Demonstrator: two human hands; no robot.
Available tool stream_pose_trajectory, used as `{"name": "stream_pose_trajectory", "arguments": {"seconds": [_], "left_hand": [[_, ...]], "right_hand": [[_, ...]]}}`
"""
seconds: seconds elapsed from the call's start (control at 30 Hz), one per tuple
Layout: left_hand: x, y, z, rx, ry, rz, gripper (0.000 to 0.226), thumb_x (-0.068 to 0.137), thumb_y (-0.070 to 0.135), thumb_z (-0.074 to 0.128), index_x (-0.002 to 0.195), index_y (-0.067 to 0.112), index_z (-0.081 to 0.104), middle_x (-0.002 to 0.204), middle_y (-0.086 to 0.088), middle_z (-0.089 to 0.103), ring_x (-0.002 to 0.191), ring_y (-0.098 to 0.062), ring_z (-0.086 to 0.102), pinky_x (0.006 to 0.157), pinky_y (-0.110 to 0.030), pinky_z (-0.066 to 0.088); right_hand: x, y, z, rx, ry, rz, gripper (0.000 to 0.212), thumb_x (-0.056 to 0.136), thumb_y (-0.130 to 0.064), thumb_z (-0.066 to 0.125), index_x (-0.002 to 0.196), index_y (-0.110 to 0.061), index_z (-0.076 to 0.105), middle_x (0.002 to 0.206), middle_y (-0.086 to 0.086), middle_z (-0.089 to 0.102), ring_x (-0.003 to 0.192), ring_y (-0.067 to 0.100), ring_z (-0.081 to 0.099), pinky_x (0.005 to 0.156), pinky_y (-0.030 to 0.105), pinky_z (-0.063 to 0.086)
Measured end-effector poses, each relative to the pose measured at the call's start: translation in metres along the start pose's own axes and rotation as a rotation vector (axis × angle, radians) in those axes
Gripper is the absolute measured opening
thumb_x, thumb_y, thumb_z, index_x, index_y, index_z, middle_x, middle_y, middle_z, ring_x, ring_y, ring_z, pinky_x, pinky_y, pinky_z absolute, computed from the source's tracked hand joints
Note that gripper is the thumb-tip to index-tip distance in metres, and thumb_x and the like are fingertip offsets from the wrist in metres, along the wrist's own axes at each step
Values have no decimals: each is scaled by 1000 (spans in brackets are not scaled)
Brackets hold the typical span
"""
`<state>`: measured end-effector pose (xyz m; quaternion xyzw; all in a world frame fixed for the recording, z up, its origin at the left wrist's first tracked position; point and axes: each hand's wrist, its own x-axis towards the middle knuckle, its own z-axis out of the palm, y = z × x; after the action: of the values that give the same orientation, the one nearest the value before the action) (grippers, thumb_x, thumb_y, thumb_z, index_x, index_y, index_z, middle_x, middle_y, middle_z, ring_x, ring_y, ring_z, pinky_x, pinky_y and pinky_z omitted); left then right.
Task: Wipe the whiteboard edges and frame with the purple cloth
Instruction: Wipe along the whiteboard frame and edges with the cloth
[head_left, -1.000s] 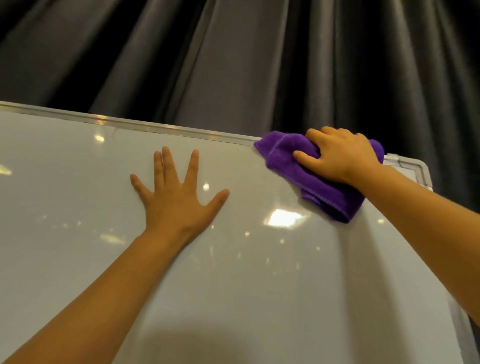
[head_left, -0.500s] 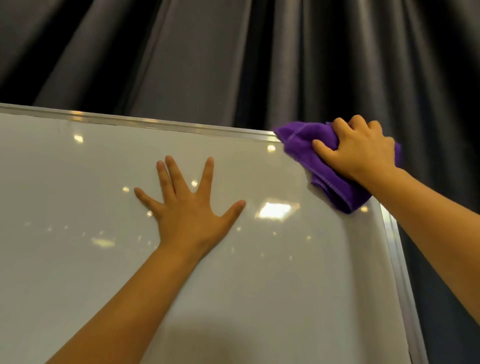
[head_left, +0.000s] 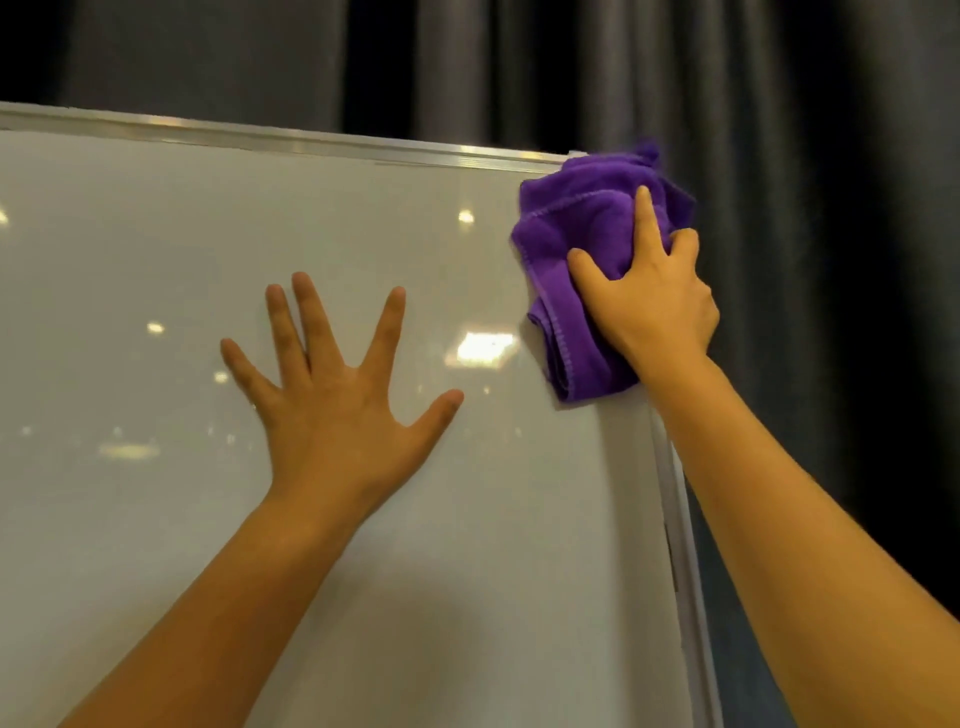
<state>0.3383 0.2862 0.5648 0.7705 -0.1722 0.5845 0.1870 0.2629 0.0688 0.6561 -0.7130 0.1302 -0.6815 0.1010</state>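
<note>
The whiteboard (head_left: 156, 260) fills the lower left, glossy and white, edged by a silver metal frame (head_left: 311, 143) along the top and down the right side. A bunched purple cloth (head_left: 582, 234) covers the board's top right corner. My right hand (head_left: 649, 296) presses and grips the cloth there, its fingers curling over the board's right edge and the index finger pointing up. My left hand (head_left: 343, 405) lies flat on the board's face with fingers spread, holding nothing. The corner of the frame is hidden under the cloth.
Dark grey pleated curtains (head_left: 805, 208) hang behind and to the right of the board. The right strip of the frame (head_left: 685, 571) runs down beside my right forearm. Ceiling lights reflect on the board's surface.
My right hand has slid the cloth rightward along the top frame to the top right corner and turned partly onto the right edge. My left hand stayed flat on the board.
</note>
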Motion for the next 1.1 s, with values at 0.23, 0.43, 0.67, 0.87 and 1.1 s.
{"name": "stream_pose_trajectory", "arguments": {"seconds": [0.23,0.43,0.67,0.87,1.1], "left_hand": [[-46,13,10,9,-46,63,85,73,81,6,145,40,-12,155,-17,-19,141,-34,-21,109,-64,-7],[-60,14,6,17,-38,93,80,80,73,13,149,34,2,156,-18,-12,143,-36,-13,109,-63,-5],[-67,12,3,20,-40,107,79,81,72,9,149,32,2,157,-16,-11,143,-35,-12,111,-63,-3],[-76,12,12,12,-38,108,75,85,65,12,150,27,5,157,-18,-7,144,-36,-9,112,-62,-1],[-102,13,24,-1,-58,119,73,88,60,15,150,22,10,156,-20,-2,144,-37,-5,112,-62,2]], "right_hand": [[-121,32,-3,5,-14,34,84,75,-72,39,144,-39,4,131,11,39,91,28,55,65,30,37],[-142,40,-14,77,-28,40,80,78,-67,43,145,-40,8,131,8,39,95,25,55,65,29,39],[-75,25,-15,70,-24,-49,78,82,-64,42,146,-34,7,143,11,30,108,28,52,72,33,42],[-137,37,-6,91,-56,24,80,78,-67,40,144,-41,2,139,9,34,105,28,52,75,42,52],[-225,66,-3,116,-151,77,81,77,-66,41,144,-39,5,139,7,36,107,23,52,70,29,43]]}}
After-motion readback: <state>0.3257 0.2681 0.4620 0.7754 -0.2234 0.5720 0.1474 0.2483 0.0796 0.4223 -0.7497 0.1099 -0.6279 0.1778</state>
